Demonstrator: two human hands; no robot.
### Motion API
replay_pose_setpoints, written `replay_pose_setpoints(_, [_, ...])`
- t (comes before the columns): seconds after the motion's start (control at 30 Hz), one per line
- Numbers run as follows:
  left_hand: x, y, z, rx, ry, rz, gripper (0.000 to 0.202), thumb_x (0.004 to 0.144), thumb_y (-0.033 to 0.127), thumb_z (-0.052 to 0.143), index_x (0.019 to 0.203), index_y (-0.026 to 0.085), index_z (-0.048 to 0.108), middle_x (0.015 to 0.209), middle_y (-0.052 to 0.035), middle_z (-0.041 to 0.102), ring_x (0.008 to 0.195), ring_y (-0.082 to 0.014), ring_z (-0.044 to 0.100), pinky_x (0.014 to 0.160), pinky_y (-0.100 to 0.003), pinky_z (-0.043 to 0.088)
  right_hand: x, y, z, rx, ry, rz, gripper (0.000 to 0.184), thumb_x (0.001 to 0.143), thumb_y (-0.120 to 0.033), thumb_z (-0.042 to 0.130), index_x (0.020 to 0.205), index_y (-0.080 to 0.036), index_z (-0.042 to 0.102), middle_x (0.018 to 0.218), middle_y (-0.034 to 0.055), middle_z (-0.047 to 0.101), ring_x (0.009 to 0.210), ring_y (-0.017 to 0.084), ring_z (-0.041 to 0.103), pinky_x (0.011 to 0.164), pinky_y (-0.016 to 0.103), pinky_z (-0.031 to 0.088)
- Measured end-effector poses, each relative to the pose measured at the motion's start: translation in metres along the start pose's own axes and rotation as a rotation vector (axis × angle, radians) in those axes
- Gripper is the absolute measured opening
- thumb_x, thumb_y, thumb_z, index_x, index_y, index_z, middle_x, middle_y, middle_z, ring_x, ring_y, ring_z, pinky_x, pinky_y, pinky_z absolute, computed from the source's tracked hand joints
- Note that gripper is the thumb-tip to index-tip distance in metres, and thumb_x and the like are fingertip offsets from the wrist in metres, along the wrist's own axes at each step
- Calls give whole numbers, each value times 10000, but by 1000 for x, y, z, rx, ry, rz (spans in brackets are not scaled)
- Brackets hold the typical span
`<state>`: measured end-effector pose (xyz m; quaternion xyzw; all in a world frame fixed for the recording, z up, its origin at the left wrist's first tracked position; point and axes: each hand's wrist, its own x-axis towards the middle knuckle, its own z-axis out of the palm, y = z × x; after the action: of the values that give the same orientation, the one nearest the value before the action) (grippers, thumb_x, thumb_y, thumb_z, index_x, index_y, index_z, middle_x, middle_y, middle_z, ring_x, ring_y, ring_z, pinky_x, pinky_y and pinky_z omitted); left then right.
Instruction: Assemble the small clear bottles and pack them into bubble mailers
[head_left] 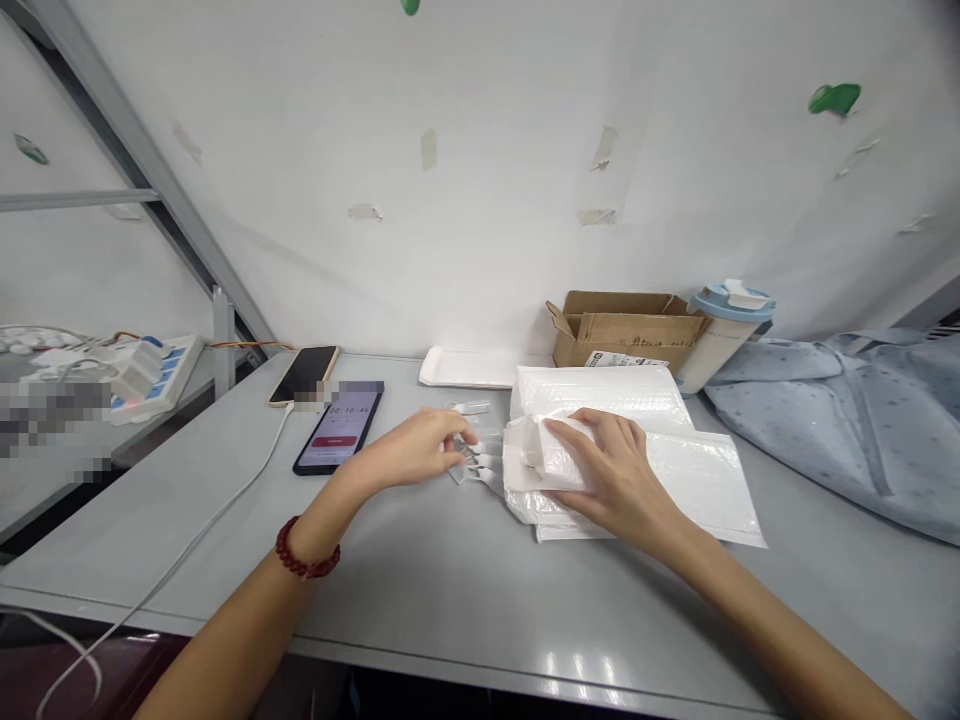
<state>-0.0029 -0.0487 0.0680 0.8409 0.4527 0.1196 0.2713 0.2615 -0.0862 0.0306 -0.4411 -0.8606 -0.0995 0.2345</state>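
Observation:
My right hand (619,475) is wrapped round a white bubble mailer (559,460), its fingers above and thumb below. The mailer's opening faces left. More white bubble mailers (705,480) lie flat beneath it. My left hand (424,447) is at the left of that opening, thumb and forefinger closed around a small clear plastic piece (466,455) with a white end. Several similar clear pieces with white ends (486,474) lie between my left fingers and the mailer. Their exact kind is too small to make out.
Behind stand an open cardboard box (630,335) and a blue-lidded tumbler (724,335). A white tray-like packet (472,368) lies by the wall. Two phones, one black (341,430) and one charging (304,375), are on the left. A grey-blue bag (847,420) rests on the right.

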Motion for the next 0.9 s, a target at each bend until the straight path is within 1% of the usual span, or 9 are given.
replay_pose_setpoints(0.07, [-2,-7,2,75,-84,-50,262,713,188,550,955,192,650,911,-54,657,853,-216,565,706,-282,413,0,1,1,-8,13,-11,559,806,-455,569,1289,-215,421,1160,165,435,1067,322,404,859,483,339])
replay_pose_setpoints(0.13, [-2,-10,7,119,-97,-63,289,684,147,535,952,193,635,950,-62,640,915,-236,542,733,-292,402,-1,2,2,-12,28,-19,552,810,-469,562,1286,-220,434,1163,166,445,1062,322,415,851,485,346])
replay_pose_setpoints(0.27, [-2,-11,11,110,-104,-55,265,682,157,524,930,203,605,966,-56,622,904,-232,538,701,-279,392,0,3,3,-19,38,-26,565,804,-477,569,1291,-222,438,1172,167,454,1069,321,422,842,478,362])
replay_pose_setpoints(0.33, [-3,-9,7,68,-111,-63,301,691,192,535,988,209,576,975,-49,617,875,-217,544,666,-260,390,0,3,3,-18,38,-21,570,801,-477,574,1289,-217,436,1170,166,452,1070,317,423,847,473,367])
replay_pose_setpoints(0.47, [-7,-1,-9,-36,-134,-75,475,695,265,575,1162,227,494,923,-23,624,764,-173,548,603,-234,391,0,2,3,13,6,11,589,795,-483,580,1293,-221,406,1163,154,448,1059,306,428,862,466,366])
replay_pose_setpoints(0.57, [-12,7,-20,-183,-141,-44,457,708,315,597,1153,237,533,871,-12,629,754,-156,565,646,-241,432,0,2,3,47,-56,42,635,790,-498,578,1325,-240,351,1155,139,460,1051,300,438,857,460,369])
replay_pose_setpoints(0.67, [-13,14,-23,-404,-5,5,360,739,359,600,1064,205,584,908,-35,633,799,-157,588,716,-278,474,-1,2,2,55,-84,47,670,790,-494,574,1353,-247,308,1168,136,466,1052,300,445,853,457,372])
replay_pose_setpoints(0.77, [-7,16,-14,-597,157,22,312,743,360,623,977,158,595,889,-58,644,757,-149,601,708,-292,493,0,2,1,65,-85,35,680,791,-466,577,1366,-248,287,1182,141,465,1069,308,441,859,466,366])
replay_pose_setpoints(0.9, [4,18,8,-621,299,-46,284,694,321,684,906,147,609,878,-54,664,704,-134,602,607,-238,470,0,3,0,91,-104,26,648,802,-464,564,1351,-244,301,1192,143,451,1094,310,423,882,474,350])
